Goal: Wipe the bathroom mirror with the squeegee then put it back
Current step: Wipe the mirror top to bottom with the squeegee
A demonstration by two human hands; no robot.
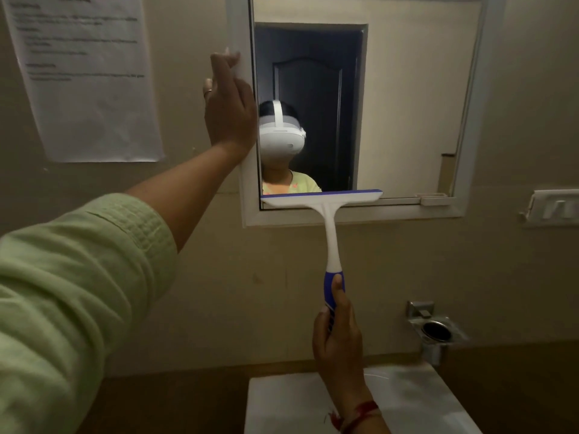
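Note:
A white-framed bathroom mirror (407, 98) hangs on the beige wall. The squeegee (330, 233) is white with a blue grip and a blue blade edge. Its blade lies across the mirror's bottom left part, just above the lower frame. My right hand (340, 336) grips the blue handle from below, thumb up along it. My left hand (228, 108) holds the mirror's left frame edge, fingers curled round it, arm in a green sleeve reaching up from the left.
A printed paper sheet (84, 76) is taped to the wall left of the mirror. A metal holder (435, 330) is fixed to the wall at lower right, a white fitting (551, 208) at the right edge. A white washbasin top (282, 402) sits below.

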